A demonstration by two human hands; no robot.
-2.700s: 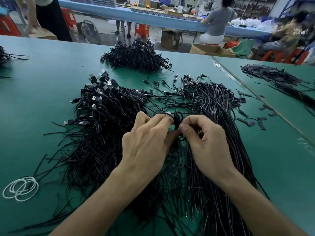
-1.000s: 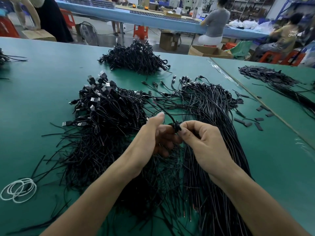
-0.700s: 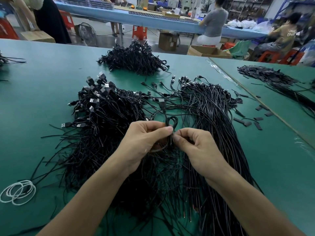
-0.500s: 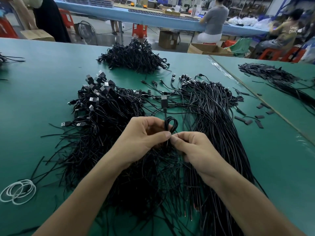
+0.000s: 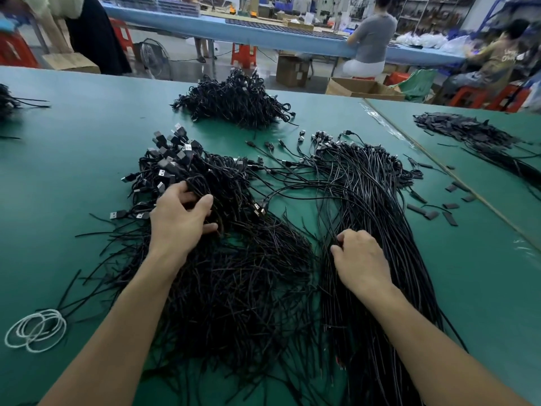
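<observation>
View: I am looking down from the head camera onto a green table [image 5: 73, 159] spread with black cables.
Left hand: my left hand [image 5: 178, 221] is dug into the tangled cable pile [image 5: 240, 273], with fingers and thumb curled round a clutch of its strands.
Right hand: my right hand [image 5: 361, 259] rests on the left edge of the straight cable bundle [image 5: 377, 200]. Its thumb and fingers are curled and pinch strands there; I cannot tell how many.
Hands together: they are well apart, one on each mass of cable.
Tangled cable pile: it lies centre-left and runs from the near edge away from me. USB plugs [image 5: 172, 153] stick out at its far left end, just beyond my left hand.
Straight cable bundle: it lies just right of the pile and runs from near to far.
Far heap: another cable heap [image 5: 234, 101] sits beyond both, apart from them.
White loops: thin white loops [image 5: 35, 329] lie near left on the table.
Black strips: short black strips [image 5: 433, 213] are scattered to the right of the bundle.
</observation>
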